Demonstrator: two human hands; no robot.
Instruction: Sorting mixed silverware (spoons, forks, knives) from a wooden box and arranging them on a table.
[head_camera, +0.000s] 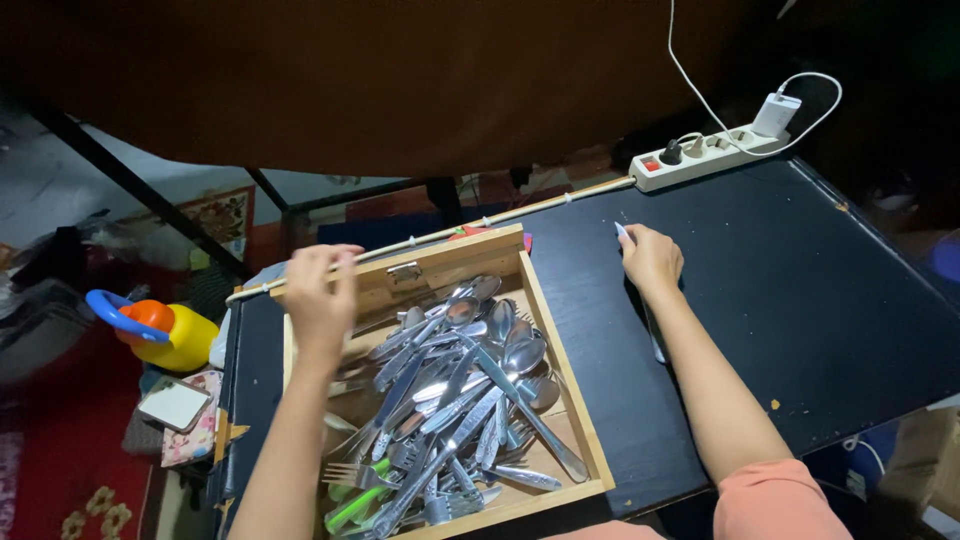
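Note:
A shallow wooden box (558, 345) lies on a black table (800, 290), filled with several metal spoons, forks and knives (460, 390). My left hand (322, 292) hovers over the box's far left corner, fingers curled, and I cannot tell if it holds anything. To the right of the box, my right hand (650, 258) rests on the table. Its fingers are closed on the tip of a thin metal utensil (655, 345) that lies along the table under my forearm.
A white power strip (700, 155) with a charger and cable sits at the table's far edge. A thin white rod (440, 235) runs along the back edge. A yellow, orange and blue toy (160, 325) and small items lie on the floor at the left.

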